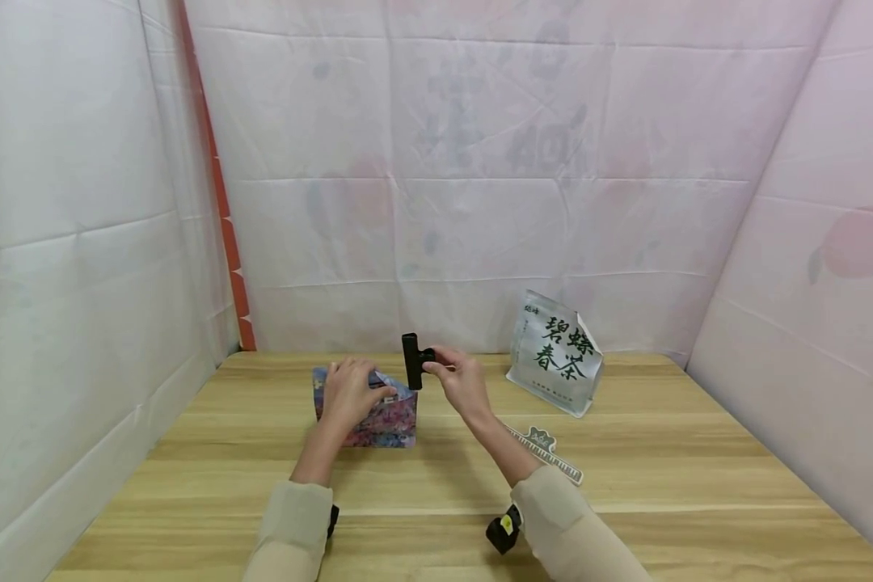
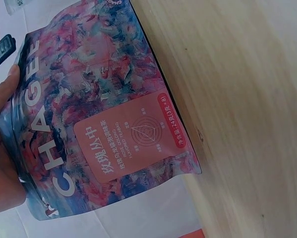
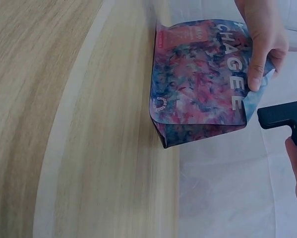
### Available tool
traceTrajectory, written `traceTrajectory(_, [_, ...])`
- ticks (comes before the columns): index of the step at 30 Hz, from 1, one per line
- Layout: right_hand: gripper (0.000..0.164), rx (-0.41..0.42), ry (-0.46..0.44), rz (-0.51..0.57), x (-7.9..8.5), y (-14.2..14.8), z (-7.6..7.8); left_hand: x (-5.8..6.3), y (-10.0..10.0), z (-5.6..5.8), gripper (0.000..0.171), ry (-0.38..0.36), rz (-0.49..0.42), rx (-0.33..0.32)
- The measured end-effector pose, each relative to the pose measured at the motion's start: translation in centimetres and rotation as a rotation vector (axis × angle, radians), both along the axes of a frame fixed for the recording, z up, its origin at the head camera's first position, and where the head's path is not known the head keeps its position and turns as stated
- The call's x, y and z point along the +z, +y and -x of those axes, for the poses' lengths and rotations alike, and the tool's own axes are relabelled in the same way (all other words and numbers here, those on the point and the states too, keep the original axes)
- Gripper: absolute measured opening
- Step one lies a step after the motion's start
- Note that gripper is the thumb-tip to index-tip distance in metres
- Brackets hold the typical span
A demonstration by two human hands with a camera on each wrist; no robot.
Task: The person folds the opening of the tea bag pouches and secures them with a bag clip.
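A pink-and-blue tea pouch [image 2: 89, 84] marked CHAGEE stands upright on the table at the left of the head view. My left hand [image 1: 349, 394] grips its folded top edge, the thumb [image 3: 256, 74] across the front and the other fingers mostly hidden behind. Just right of the pouch, my right hand [image 1: 466, 385] pinches a black bag clip [image 1: 412, 361] by its handle. The clip's long bar is held upright in the air, close to the pouch's top corner but apart from it in the right wrist view.
A silver tea bag [image 1: 553, 356] with green characters stands at the back right, its top corner folded. In front of it a white piano-key-patterned piece [image 1: 546, 453] lies partly behind my right forearm. White cloth walls [image 1: 480, 202] enclose the wooden table [image 1: 422, 517].
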State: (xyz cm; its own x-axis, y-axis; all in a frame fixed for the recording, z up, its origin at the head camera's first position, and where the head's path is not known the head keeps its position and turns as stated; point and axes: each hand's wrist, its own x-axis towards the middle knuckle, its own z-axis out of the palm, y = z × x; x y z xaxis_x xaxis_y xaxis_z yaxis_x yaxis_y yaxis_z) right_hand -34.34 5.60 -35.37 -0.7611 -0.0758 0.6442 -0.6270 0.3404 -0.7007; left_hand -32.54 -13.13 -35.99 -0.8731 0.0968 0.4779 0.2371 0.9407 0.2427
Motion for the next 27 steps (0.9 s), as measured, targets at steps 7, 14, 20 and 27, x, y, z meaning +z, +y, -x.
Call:
traceTrajectory(7, [0.02, -0.006, 0.047, -0.02, 0.17, -0.4, 0.17, 0.07, 0.11, -0.08, 0.047, -0.003, 0.003, 0.004])
traceTrajectory(14, [0.023, 0.001, 0.097, -0.034, 0.26, -0.43, 0.43, 0.01, 0.12, 0.01, 0.046, -0.011, 0.005, 0.003])
traceTrajectory(20, [0.024, 0.01, 0.083, -0.021, 0.34, -0.58, 0.61, 0.01, 0.11, -0.02, 0.046, -0.008, 0.016, 0.005])
traceTrajectory(27, [0.026, 0.037, 0.084, -0.035, -0.07, -1.07, 0.77, 0.15, 0.14, -0.14, 0.043, -0.007, 0.019, 0.005])
